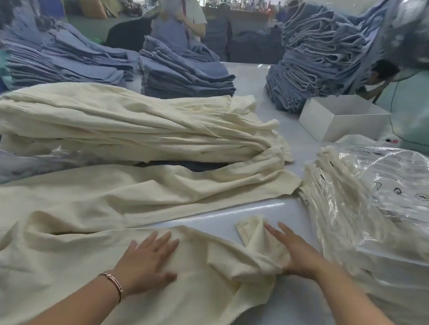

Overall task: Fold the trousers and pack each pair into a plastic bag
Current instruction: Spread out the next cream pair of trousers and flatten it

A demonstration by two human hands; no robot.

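Note:
A cream pair of trousers point(90, 228) lies spread across the white table in front of me, its legs running to the upper right. My left hand point(149, 260) presses flat on the near leg, fingers straight. My right hand point(298, 250) lies with straight fingers on the crumpled leg end point(260, 242) at the right. A stack of cream trousers packed in clear plastic bags point(378, 206) stands at my right. Behind the spread pair is a pile of unfolded cream trousers point(133, 122).
Stacks of blue trousers point(185, 77) and a tall blue pile point(322, 57) fill the far table. An open white box point(342, 117) sits at the right. Loose clear plastic point(22, 163) lies at the left. A person stands across the table.

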